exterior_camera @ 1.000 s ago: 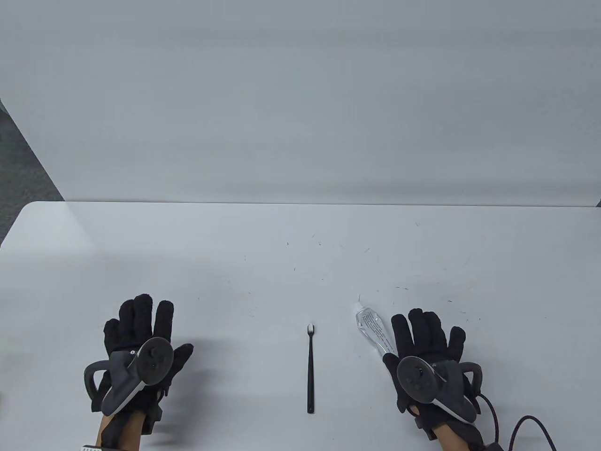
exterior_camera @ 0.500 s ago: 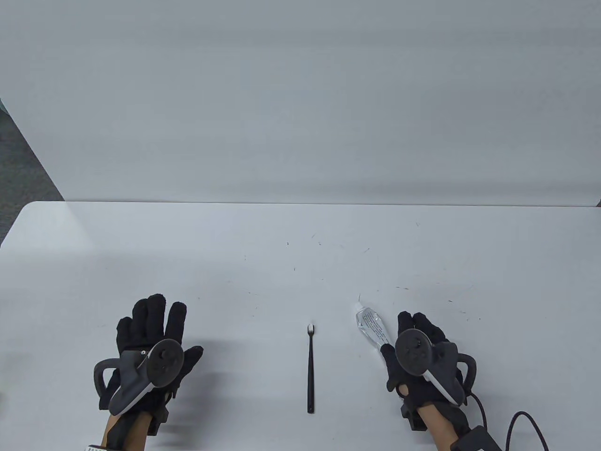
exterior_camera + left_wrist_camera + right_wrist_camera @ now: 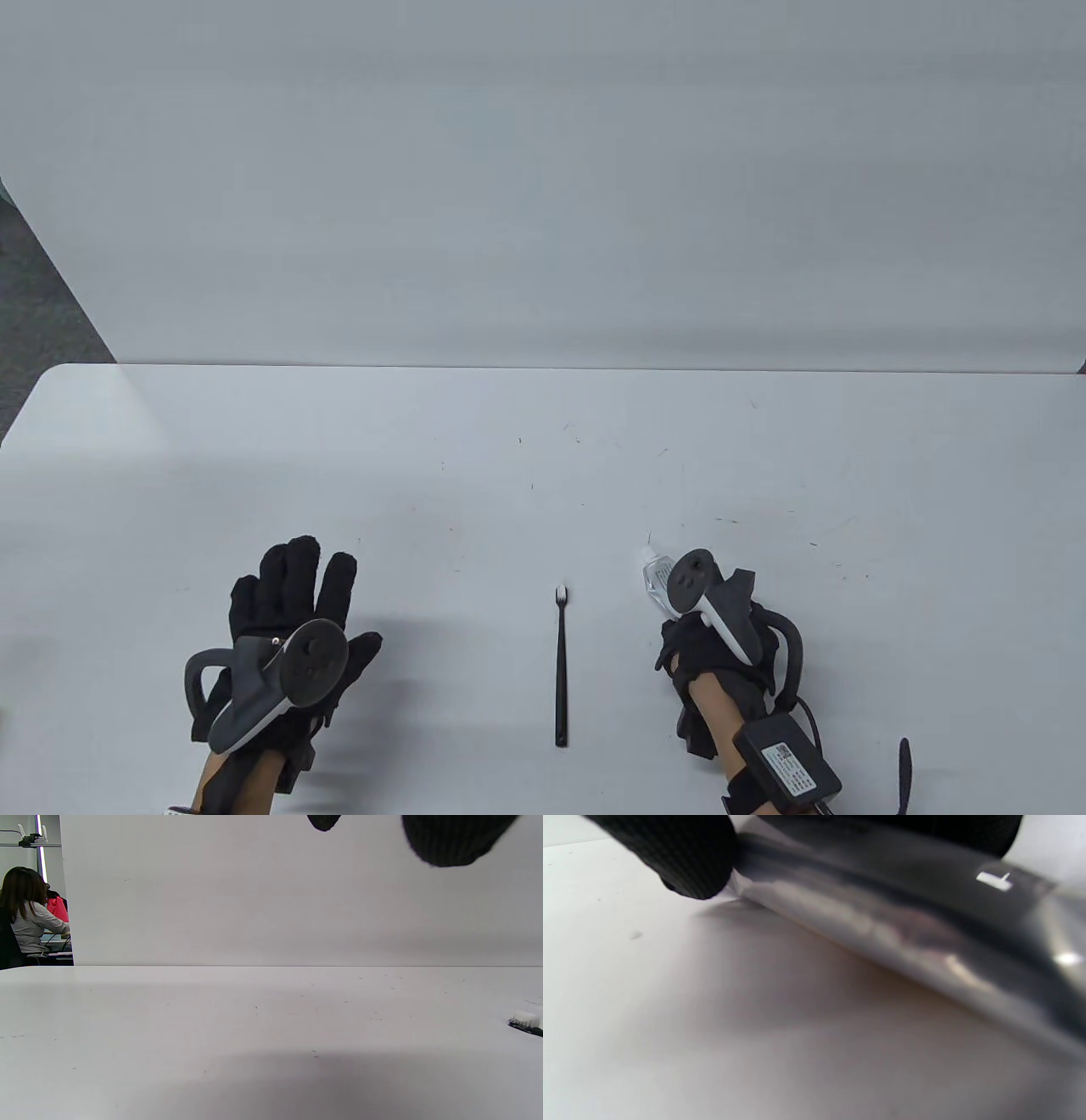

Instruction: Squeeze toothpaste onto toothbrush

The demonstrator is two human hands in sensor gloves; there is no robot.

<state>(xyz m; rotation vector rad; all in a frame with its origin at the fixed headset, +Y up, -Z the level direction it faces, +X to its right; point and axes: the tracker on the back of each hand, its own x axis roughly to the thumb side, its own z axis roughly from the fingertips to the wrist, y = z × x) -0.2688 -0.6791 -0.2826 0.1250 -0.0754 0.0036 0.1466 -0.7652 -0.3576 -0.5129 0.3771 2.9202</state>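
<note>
A black toothbrush (image 3: 560,671) with white bristles lies in the middle near the front of the white table (image 3: 543,441), head pointing away; its head also shows in the left wrist view (image 3: 526,1021). A clear toothpaste tube (image 3: 653,575) lies to its right, cap away from me. My right hand (image 3: 700,645) has turned over the tube. In the right wrist view its fingers (image 3: 687,857) close on the silvery tube (image 3: 882,925), which still lies on the table. My left hand (image 3: 293,594) lies spread and empty to the left of the brush.
A grey partition wall (image 3: 543,170) stands behind the table's far edge. The right wrist carries a black box with a cable (image 3: 789,755). A seated person (image 3: 25,916) shows far left past the partition in the left wrist view.
My right hand has rolled over and moved left and forward onto the tube, its fingers closing around it. My left hand has drifted slightly right. Toothbrush and tube have not moved.
</note>
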